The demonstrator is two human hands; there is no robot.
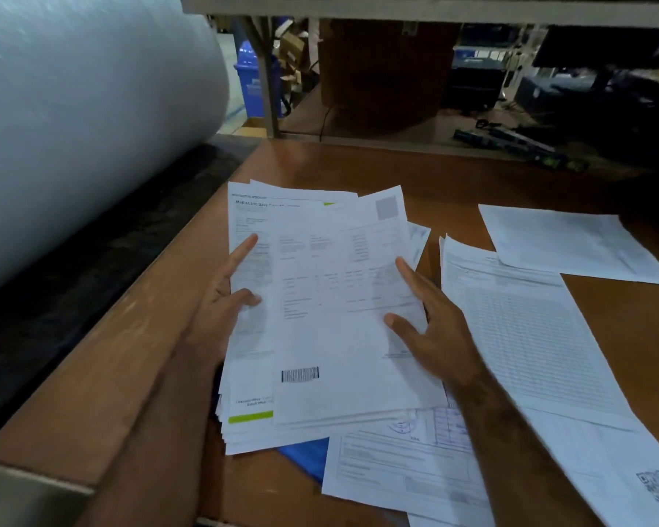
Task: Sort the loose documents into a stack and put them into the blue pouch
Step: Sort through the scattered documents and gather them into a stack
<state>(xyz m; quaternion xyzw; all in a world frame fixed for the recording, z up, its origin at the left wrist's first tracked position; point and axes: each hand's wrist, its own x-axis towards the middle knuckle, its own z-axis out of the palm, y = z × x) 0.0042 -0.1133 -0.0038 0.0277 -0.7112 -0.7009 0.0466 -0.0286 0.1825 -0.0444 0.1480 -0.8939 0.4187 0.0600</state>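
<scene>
- Left hand: clasped on the left edge of the document stack, index finger stretched up along the margin, thumb pressed on the top sheet, remaining fingers hidden beneath.
- Right hand: laid on the right edge of the same stack, thumb and forefinger spread flat over the top sheet; fingers below the paper out of sight, so a full clamp cannot be confirmed.
- Stack: several sheets, loosely squared, edges fanned at the top right and bottom left; long axis running from the near tabletop edge toward the far edge, printed headings at the far end; held over the left part of the tabletop.
- Blue pouch: flat near the front edge, only a corner showing from under the stack and a stamped form.
- Loose sheets: a gridded table page just right of the stack, lengthwise front to back; a further page toward the far right corner, lying askew.
- Surface: brown wooden tabletop, left rim beside a dark trough.
- Surroundings: large pale roll at left; shelf frame beyond the far edge, dim storage area with a blue bin and cartons behind.
- Markings: barcode low on the top sheet, green bar on a lower sheet, heading partly legible as "Baby"; remaining print too blurred to read.
</scene>
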